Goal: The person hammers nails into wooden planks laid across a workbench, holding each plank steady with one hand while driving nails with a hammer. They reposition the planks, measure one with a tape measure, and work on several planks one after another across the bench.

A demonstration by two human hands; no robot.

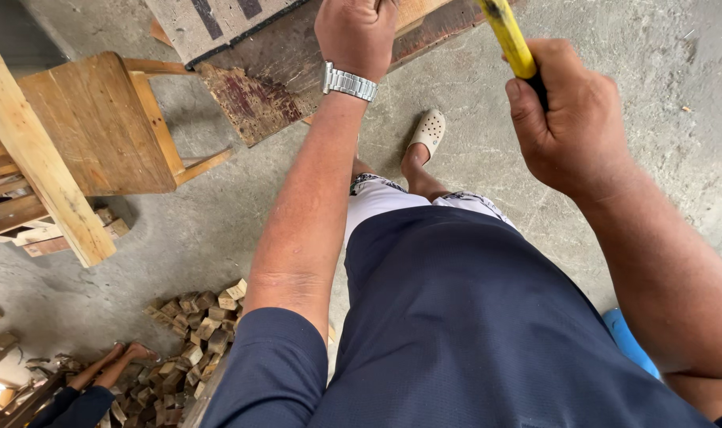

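The person's right hand (571, 131) is wrapped tight around a yellow-and-black handle (510, 41). The handle runs up and a little to the left, and its long line goes straight out past the top edge of the picture. So the working end of the tool is cut off, and I cannot tell what kind of tool it is.

The left hand (356, 33) is stretched out farther ahead, with a silver watch (349, 82) on the wrist. It is closed like a fist and seems to press down on or hold the dark wooden board (270, 83) lying on the floor (615, 32). What is inside that fist is hidden, so I cannot say if it grips something small. The left hand is right at the board; the right hand is raised and off to the right side, apart from it.

Farther left stands a wooden stool (99, 119). Down low on the left lies a heap of small wood blocks (194, 329), and another person's hands (111, 364) reach into it. A white shoe (427, 132) shows below the board.
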